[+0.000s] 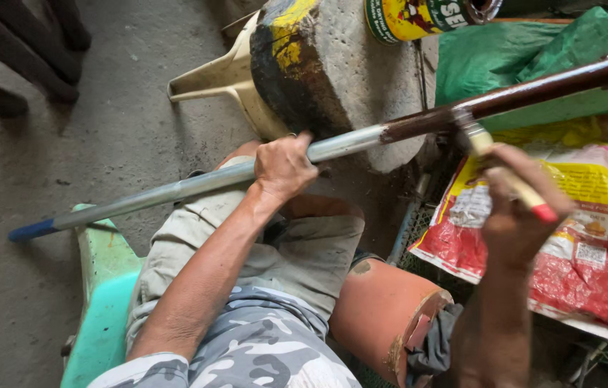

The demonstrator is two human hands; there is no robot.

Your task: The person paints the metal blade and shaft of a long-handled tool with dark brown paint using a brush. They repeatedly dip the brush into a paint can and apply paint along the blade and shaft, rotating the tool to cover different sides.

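Note:
My left hand [284, 167] grips a long metal pole [196, 184] near its middle. The pole runs from a blue-capped end at the lower left up to the upper right. Its left part is bare grey; the right part [534, 89] is coated in glossy brown paint. My right hand [516, 208] holds a small paintbrush [507, 176] with a pale handle and red tip. Its bristles touch the pole where the brown paint ends.
The pole rests across a rough concrete block [340, 72] with black and yellow paint. A paint can [426, 14] stands on it at the top. A red and yellow plastic sack [577, 237] and a green sheet [534, 57] lie to the right. I sit on a green stool [103, 287].

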